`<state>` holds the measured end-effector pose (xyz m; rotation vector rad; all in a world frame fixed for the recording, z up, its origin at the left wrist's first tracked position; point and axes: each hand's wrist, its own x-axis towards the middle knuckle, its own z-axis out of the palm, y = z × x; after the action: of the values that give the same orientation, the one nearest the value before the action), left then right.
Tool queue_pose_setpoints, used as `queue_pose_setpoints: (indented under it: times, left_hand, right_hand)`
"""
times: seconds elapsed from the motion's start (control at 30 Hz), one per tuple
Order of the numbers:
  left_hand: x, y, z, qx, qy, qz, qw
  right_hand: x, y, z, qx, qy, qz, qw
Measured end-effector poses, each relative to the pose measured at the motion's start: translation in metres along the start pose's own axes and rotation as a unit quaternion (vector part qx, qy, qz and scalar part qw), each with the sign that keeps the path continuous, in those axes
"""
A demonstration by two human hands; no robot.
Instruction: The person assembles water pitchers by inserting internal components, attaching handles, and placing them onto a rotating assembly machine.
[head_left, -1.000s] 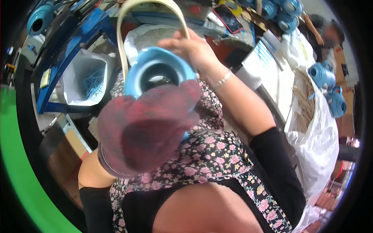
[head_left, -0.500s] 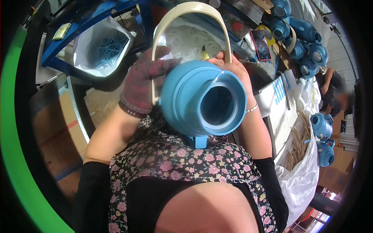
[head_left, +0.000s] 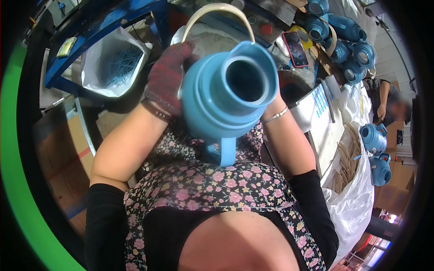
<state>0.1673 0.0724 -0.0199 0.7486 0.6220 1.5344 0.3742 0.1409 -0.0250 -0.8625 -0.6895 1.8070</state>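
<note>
A blue thermos jug (head_left: pixel 203 99) is held up in front of my chest, its wide spouted mouth tipped up toward me and dark inside. Its blue side grip (head_left: pixel 228 151) points down at my apron, while a cream carrying handle (head_left: pixel 219 7) arches over the far side. My left hand (head_left: pixel 166 81), in a dark red knitted glove, is closed on the jug's left side near the foot of that handle. On the other side my bare right hand (head_left: pixel 274 107), with a bracelet at the wrist, supports the jug; its fingers are hidden behind the rim.
Beyond the jug lies a clear plastic bag (head_left: pixel 205 38). Left, a white bag (head_left: pixel 88 74) holds blue strips beside a blue metal frame (head_left: pixel 101 31). Right are a phone (head_left: pixel 295 49), several blue jugs (head_left: pixel 346 28), and a bag (head_left: pixel 346 210) of cream handles (head_left: pixel 347 160). Another person (head_left: pixel 384 97) is farther right.
The jug has turned, its mouth moving up and slightly left and its side grip showing more. My right fingers have gone out of sight behind it. My left hand has shifted slightly up.
</note>
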Motion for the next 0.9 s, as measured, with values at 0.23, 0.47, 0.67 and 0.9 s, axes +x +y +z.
queue_pose_setpoints:
  times: [0.23,0.47,0.67,0.9]
  left_hand:
    - [0.019,-0.018,-0.022,0.152,-0.039,0.028,0.987]
    - [0.08,-0.072,-0.096,0.328,0.045,-0.11,0.937]
    - [0.071,-0.027,-0.167,0.358,0.152,-0.048,0.92]
    - [-0.025,0.0,-0.133,0.387,0.238,-0.003,0.891]
  right_hand:
    - [-0.066,-0.041,0.02,-0.411,-0.225,-0.481,0.742]
    - [-0.038,-0.077,-0.096,-0.276,0.097,-0.416,0.861]
    - [-0.153,-0.125,-0.333,0.099,0.292,-0.408,0.86]
    - [-0.059,-0.219,-0.351,0.061,0.379,-0.412,0.826]
